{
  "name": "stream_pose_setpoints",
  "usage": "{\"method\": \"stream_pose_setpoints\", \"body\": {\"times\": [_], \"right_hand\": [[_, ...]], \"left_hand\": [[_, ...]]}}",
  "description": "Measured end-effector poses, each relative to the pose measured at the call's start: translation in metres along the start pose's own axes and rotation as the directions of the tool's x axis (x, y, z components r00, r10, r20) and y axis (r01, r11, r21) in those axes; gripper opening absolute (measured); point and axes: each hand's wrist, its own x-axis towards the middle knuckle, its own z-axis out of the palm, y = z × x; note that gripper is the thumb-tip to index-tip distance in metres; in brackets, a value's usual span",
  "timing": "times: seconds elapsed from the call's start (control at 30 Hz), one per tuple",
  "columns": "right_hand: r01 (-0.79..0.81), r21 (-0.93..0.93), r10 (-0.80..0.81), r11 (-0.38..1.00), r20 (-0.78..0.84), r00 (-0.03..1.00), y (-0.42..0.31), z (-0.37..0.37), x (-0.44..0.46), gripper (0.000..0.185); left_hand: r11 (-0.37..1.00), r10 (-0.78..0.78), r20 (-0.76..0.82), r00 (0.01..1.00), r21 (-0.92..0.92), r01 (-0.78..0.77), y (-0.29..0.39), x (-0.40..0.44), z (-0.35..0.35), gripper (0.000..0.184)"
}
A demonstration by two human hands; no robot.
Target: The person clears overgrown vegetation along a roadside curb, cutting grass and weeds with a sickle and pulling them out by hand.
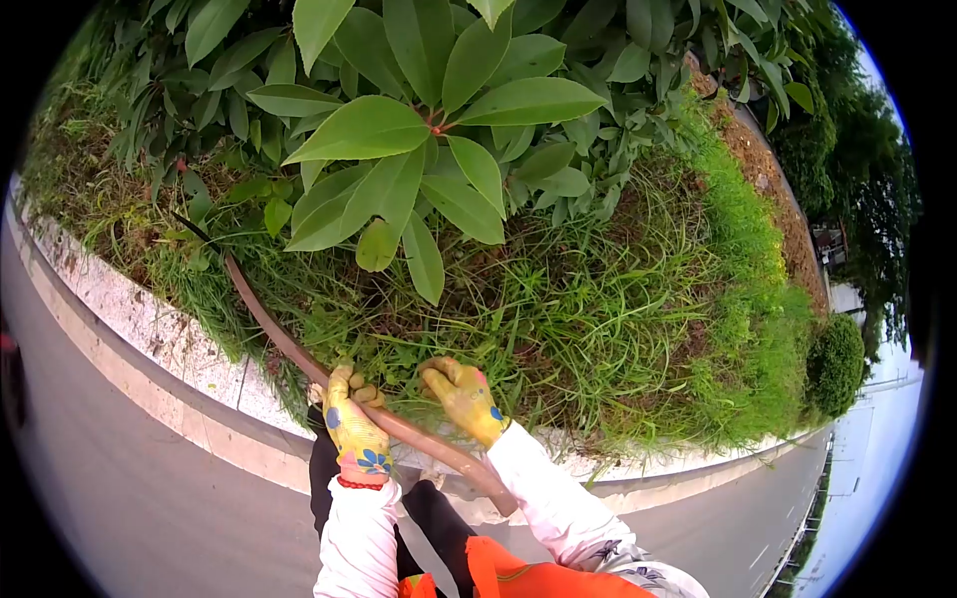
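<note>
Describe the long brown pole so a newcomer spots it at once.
Find the pale stone curb between the smooth grey road and long green grass. Slanting across the curb in this view is the long brown pole, held in the yellow-gloved left hand. Its thick, smooth, solid brown length stands out from the thin green blades nearby.

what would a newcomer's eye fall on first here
Probably the big glossy green leaves at top centre. Below them, the yellow-gloved left hand grips a long curved brown handle, with the right hand, gloved alike, by the grass. Bright orange clothing shows at the bottom.
</note>
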Motion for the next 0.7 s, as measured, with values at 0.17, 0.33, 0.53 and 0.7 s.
{"method": "stream_pose_setpoints", "body": {"times": [0.17,0.33,0.53,0.7], "right_hand": [[0.201,-0.113,-0.208,0.973,-0.062,0.976,-0.024,-0.006,0.029,0.027],[0.473,-0.638,-0.501,0.608,0.154,0.852,-0.041,0.013,0.105,0.033],[0.446,-0.872,-0.469,-0.203,0.486,0.737,-0.024,0.048,0.264,0.042],[0.158,-0.987,-0.24,-0.008,0.155,0.958,-0.056,0.051,0.362,0.045]], "left_hand": [[0.999,-0.004,0.006,1.0,0.043,0.004,0.002,0.002,-0.005,0.017],[0.999,-0.001,-0.006,1.0,0.034,0.001,0.004,-0.001,-0.001,0.015],[0.995,-0.09,-0.028,0.996,-0.047,0.089,0.009,0.008,0.006,0.018],[0.994,-0.107,-0.059,0.993,-0.026,0.105,0.028,0.023,0.015,0.014]]}}
